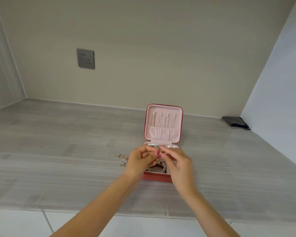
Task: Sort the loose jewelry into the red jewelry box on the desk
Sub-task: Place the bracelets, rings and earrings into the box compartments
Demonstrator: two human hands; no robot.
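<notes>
The red jewelry box stands open on the grey desk, its pink lid upright with several chains hanging inside. Pearls and a beaded bracelet lie in the tray. My left hand and my right hand meet over the tray, their fingertips pinching one small piece of jewelry between them; its kind is too small to tell. Loose gold rings and earrings lie on the desk just left of my left hand.
A dark folded pouch lies at the far right corner by the white side wall. A grey wall socket sits on the back wall. The desk's front edge runs below my forearms.
</notes>
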